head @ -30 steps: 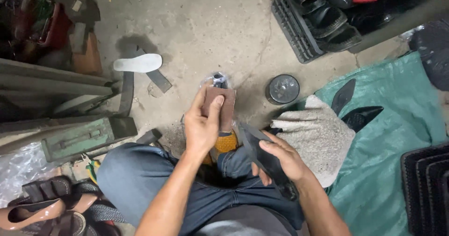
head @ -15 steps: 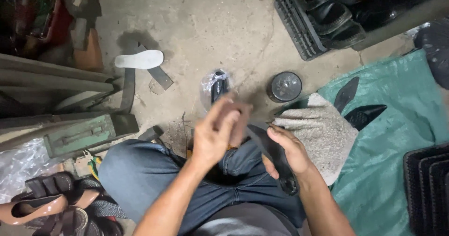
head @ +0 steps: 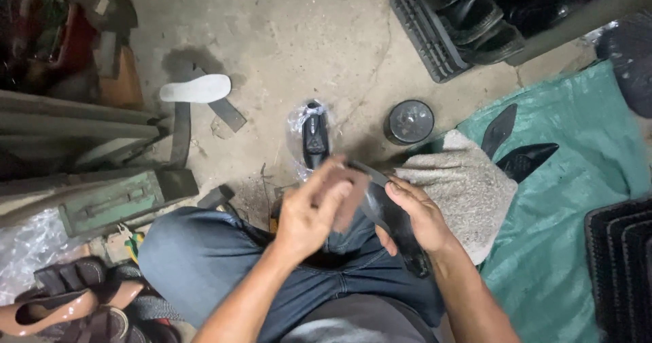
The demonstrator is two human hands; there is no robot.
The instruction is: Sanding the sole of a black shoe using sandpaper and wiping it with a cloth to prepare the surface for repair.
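Two hands meet over the person's lap, just above the jeans-clad knees. The left hand (head: 309,214) is curled around a small brownish block (head: 350,197), fingers wrapped over its top, and presses it flat against a dark shoe sole (head: 387,217); the blur there makes the exact grip hard to read. The right hand (head: 418,214) is closed on that sole from the far side, thumb on top, bracing it across the thigh so it seems steadied against the rubbing. Just beyond the hands, on the concrete floor (head: 299,37), sits a small dark bottle in clear wrap (head: 314,136), with a round tin (head: 409,121) near it, both within easy reach. A grey towel (head: 462,187) lies beside the right wrist on a green tarp (head: 577,180), where two black pointed pieces (head: 516,146) rest.
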